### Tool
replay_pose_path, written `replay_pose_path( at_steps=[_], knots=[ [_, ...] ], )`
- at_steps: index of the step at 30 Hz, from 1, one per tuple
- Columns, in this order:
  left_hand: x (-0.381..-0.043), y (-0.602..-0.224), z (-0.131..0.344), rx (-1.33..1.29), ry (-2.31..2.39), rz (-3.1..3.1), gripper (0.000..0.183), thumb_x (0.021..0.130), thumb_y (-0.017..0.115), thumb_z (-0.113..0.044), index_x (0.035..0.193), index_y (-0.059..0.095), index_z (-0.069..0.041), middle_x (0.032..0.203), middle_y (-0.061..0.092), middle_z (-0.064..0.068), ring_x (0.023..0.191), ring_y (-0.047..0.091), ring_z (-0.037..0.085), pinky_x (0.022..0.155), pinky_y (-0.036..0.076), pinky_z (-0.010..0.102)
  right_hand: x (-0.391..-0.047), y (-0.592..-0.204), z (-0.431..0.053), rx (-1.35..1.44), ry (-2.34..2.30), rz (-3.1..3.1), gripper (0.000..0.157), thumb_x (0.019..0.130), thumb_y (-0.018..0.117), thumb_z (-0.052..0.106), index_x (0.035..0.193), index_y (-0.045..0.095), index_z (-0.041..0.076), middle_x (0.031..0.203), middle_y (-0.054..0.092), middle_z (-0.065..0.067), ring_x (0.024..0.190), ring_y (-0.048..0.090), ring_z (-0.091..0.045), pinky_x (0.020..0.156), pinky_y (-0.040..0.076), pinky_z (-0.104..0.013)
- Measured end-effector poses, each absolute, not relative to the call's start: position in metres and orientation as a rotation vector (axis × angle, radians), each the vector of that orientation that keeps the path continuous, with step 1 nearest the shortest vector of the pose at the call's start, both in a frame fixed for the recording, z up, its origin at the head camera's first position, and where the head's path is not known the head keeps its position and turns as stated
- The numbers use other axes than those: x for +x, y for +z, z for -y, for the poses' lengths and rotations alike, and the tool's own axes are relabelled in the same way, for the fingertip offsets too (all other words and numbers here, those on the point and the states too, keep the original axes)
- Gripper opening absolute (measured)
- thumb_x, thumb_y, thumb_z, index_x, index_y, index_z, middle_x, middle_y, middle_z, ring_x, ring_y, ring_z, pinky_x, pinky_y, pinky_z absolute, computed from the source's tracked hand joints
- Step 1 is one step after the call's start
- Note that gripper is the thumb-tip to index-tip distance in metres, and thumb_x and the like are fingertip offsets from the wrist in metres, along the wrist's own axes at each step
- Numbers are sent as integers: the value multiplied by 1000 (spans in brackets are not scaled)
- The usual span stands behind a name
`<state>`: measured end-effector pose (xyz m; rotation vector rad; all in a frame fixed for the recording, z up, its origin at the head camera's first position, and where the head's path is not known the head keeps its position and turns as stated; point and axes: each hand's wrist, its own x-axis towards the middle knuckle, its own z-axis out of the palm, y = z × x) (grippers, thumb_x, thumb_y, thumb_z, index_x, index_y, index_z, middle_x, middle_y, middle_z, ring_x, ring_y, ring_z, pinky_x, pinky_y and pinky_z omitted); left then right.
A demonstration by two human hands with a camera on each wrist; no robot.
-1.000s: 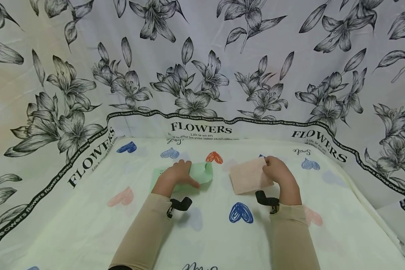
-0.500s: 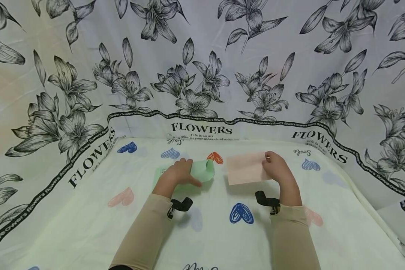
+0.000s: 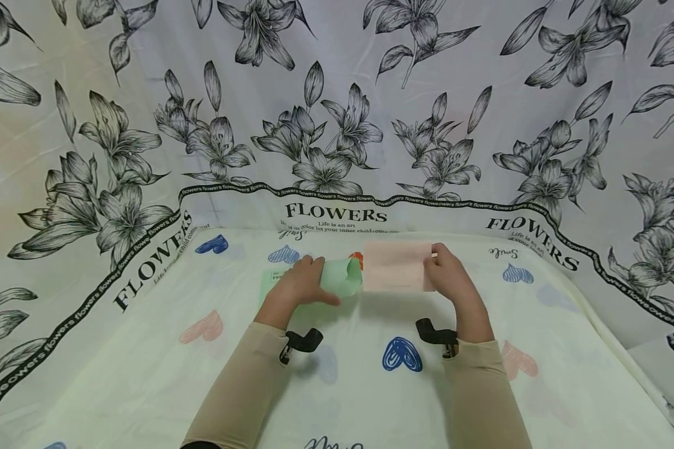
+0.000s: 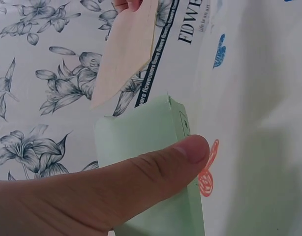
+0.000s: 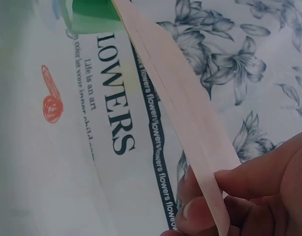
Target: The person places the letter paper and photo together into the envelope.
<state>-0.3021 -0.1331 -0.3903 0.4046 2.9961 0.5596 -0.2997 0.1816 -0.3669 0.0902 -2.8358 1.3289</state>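
Note:
My left hand [image 3: 296, 288] grips a pale green paper packet [image 3: 341, 278], with the thumb along its near side and the fingers over the far side. The packet's right end gapes open; small dark print shows at its left end. In the left wrist view the thumb [image 4: 156, 172] lies across the green face. My right hand [image 3: 449, 274] pinches the right edge of a pale pink piece of paper [image 3: 397, 268] between thumb and fingers. Its left edge is right by the packet's open end. From the right wrist, the pink paper [image 5: 190, 103] appears slightly bent, its far tip overlapping the green opening [image 5: 94, 17].
A white cloth with printed hearts [image 3: 402, 354] covers the table. Behind it hangs a flower-print curtain [image 3: 326, 143] with a dark lettered band. Black wrist mounts [image 3: 304, 340] sit at both cuffs.
The right hand has moved the pink paper up and leftward, levelling it, until its left edge reaches the green packet's open end. The left hand and packet have shifted slightly right and up.

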Motion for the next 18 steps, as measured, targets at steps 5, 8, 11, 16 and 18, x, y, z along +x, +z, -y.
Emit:
replay_pose_path(
  at_steps=[5, 8, 11, 16, 18],
  knots=[
    [-303, -391, 133, 410, 551, -3009, 107, 71, 91, -52, 151, 43, -1, 133, 50, 22, 120, 50, 36, 101, 47, 51, -299, -366, -176, 100, 1360, 2832, 49, 111, 34, 18, 154, 29, -4, 143, 49, -35, 118, 60, -43, 92, 51, -55],
    [-303, -390, 132, 418, 554, -3019, 108, 71, 91, -52, 151, 42, 0, 132, 50, 22, 119, 50, 36, 101, 47, 51, -298, -365, -174, 112, 1383, 2828, 49, 111, 34, 18, 154, 27, -3, 142, 50, -34, 113, 63, -40, 85, 53, -50],
    [-301, -388, 131, 430, 554, -3033, 108, 70, 92, -52, 150, 43, 1, 131, 51, 22, 117, 51, 36, 99, 48, 51, -297, -365, -173, 136, 1389, 2833, 49, 111, 34, 19, 154, 27, -3, 142, 50, -34, 112, 63, -39, 84, 53, -49],
    [-300, -387, 131, 430, 544, -3061, 110, 69, 92, -55, 151, 43, 1, 132, 51, 23, 119, 51, 38, 101, 46, 52, -298, -365, -172, 162, 1372, 2857, 46, 111, 35, 20, 151, 31, -2, 138, 54, -31, 105, 65, -36, 82, 54, -47],
    [-300, -387, 131, 429, 545, -3071, 110, 69, 91, -55, 150, 43, 1, 132, 51, 23, 120, 51, 39, 103, 45, 53, -298, -365, -172, 169, 1375, 2862, 47, 110, 37, 20, 151, 32, -2, 134, 57, -30, 98, 66, -33, 81, 55, -45]
  ],
)
